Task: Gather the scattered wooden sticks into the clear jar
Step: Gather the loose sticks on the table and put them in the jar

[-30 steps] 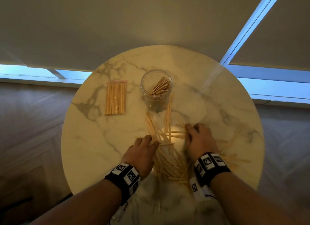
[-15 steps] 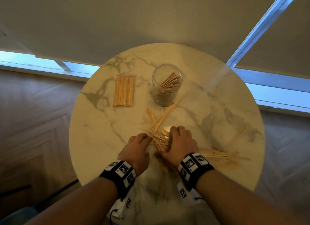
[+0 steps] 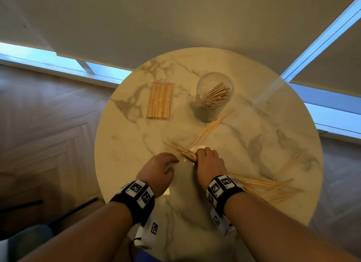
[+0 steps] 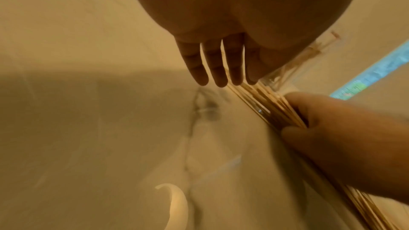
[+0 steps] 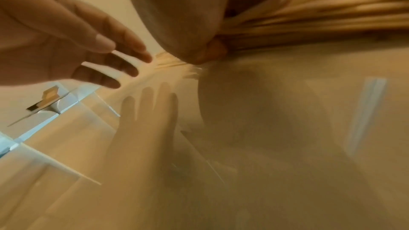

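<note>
On the round marble table (image 3: 254, 136) my right hand (image 3: 201, 156) grips a bundle of wooden sticks (image 3: 184, 153), which fans out behind my wrist (image 5: 309, 17). Just left of it my left hand (image 3: 172, 164) is open, its straight fingers (image 4: 219, 69) at the bundle's near ends (image 4: 265, 104), holding nothing. The clear jar (image 3: 214, 97) stands upright farther back with several sticks leaning inside. A few loose sticks (image 3: 211, 129) lie between the jar and my hands. More scattered sticks (image 3: 273, 185) lie to the right of my right wrist.
A flat clear packet of sticks (image 3: 160, 99) lies left of the jar. The table's edge curves close in front of my forearms, with wooden floor (image 3: 48, 125) below on the left. A wall and a low window strip (image 3: 58, 58) run behind the table.
The loose pile between my hands has been drawn together into one bundle gripped by my right hand. My left hand has slid back off the sticks and opened.
</note>
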A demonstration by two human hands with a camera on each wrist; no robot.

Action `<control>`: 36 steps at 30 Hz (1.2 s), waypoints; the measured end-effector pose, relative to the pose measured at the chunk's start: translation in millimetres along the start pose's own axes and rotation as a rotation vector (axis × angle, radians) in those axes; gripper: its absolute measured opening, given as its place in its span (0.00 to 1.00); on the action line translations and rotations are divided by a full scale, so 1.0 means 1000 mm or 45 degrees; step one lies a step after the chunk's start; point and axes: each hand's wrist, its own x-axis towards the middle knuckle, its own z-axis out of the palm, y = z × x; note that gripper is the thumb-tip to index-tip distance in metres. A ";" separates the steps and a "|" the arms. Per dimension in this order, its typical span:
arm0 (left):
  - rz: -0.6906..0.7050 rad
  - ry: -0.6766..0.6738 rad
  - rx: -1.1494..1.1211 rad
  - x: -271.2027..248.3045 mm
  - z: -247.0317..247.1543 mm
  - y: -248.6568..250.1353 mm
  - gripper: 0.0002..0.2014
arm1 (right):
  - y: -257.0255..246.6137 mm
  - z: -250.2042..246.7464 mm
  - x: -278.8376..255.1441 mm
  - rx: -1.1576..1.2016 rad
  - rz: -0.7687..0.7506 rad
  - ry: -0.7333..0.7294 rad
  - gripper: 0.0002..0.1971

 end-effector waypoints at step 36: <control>-0.609 -0.358 -1.980 0.037 -0.046 0.149 0.33 | -0.017 -0.233 -0.020 2.422 -0.354 0.870 0.07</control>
